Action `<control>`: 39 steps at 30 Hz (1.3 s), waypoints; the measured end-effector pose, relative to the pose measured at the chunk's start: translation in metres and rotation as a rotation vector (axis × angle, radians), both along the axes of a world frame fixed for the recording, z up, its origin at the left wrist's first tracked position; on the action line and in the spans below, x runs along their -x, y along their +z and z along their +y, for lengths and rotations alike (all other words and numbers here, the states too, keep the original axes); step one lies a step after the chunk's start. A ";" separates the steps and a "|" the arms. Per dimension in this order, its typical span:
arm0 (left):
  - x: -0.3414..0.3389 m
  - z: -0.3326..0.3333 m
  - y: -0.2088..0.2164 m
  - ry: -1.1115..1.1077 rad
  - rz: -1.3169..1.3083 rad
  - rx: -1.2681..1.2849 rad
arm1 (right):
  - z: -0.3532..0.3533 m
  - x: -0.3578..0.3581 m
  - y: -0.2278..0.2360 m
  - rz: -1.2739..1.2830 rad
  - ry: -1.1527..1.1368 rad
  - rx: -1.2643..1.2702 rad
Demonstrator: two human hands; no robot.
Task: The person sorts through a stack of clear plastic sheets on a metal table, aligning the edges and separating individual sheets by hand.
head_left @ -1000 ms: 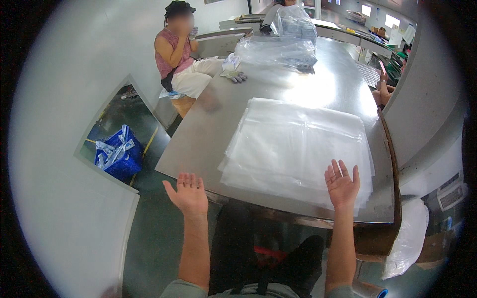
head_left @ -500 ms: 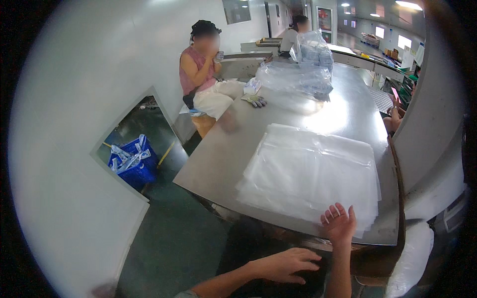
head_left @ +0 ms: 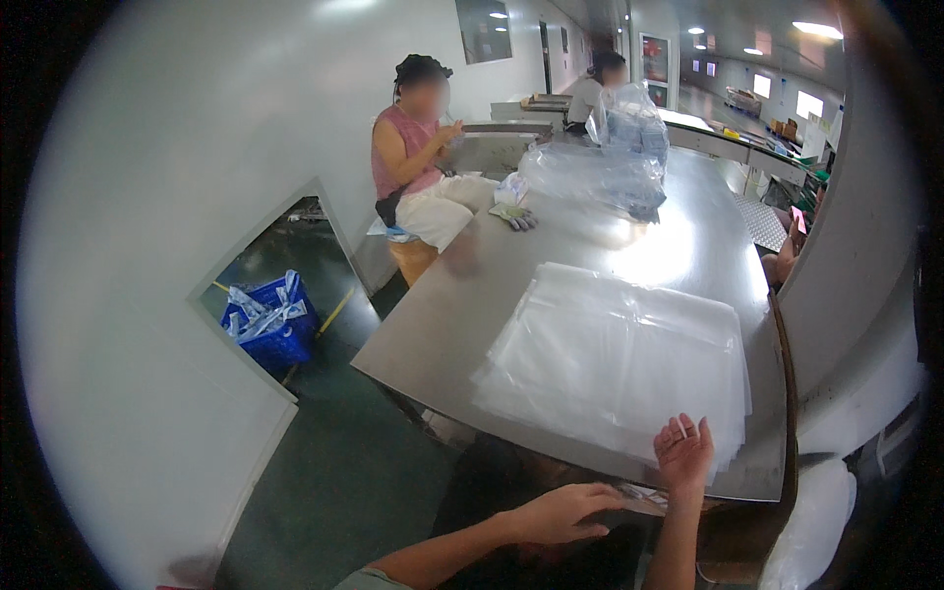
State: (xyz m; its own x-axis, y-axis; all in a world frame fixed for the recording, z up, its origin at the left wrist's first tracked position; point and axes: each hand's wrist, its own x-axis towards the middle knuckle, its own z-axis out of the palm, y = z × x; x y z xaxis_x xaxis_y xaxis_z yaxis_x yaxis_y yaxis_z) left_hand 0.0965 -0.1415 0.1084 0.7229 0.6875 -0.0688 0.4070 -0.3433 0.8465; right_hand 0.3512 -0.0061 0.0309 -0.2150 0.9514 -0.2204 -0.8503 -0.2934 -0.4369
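Observation:
A stack of clear plastic sheets or bags (head_left: pixel 619 359) lies flat on the near part of the metal table (head_left: pixel 433 334). My right hand (head_left: pixel 685 452) rests palm up at the stack's near edge, over the table's front rim. Its fingers are loosely spread and slightly curled, with nothing in them. Below the front edge, my left hand (head_left: pixel 562 513) reaches in from the left, back upward. Its fingers stretch toward my right wrist and hold nothing that I can see.
Farther up the table are bulky clear plastic bags (head_left: pixel 610 177) and a grey glove (head_left: pixel 513 216). A co-worker (head_left: pixel 413 147) sits at the table's left side, another person farther back. A blue crate (head_left: pixel 270 334) stands beyond a wall opening. White plastic (head_left: pixel 811 521) hangs at the right.
The co-worker at the left has lowered their hands from the face to chest height. My view has shifted slightly; my hands keep nearly the same pose.

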 end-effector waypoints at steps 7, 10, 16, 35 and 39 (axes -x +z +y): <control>0.001 0.029 -0.019 0.797 -0.948 -0.001 | 0.010 0.013 0.062 -0.121 -0.059 -0.101; -0.007 0.066 0.006 0.979 -1.387 0.374 | 0.014 -0.003 0.071 -0.194 -0.063 -0.212; -0.038 0.086 -0.027 0.942 -1.433 0.680 | -0.014 -0.004 0.077 -0.137 -0.135 -0.250; -0.019 0.024 -0.175 -0.189 0.350 0.321 | -0.117 0.009 -0.062 -2.283 -0.161 -0.834; -0.025 0.021 -0.201 -0.143 0.380 0.298 | -0.104 0.003 -0.113 -2.340 -0.351 -0.882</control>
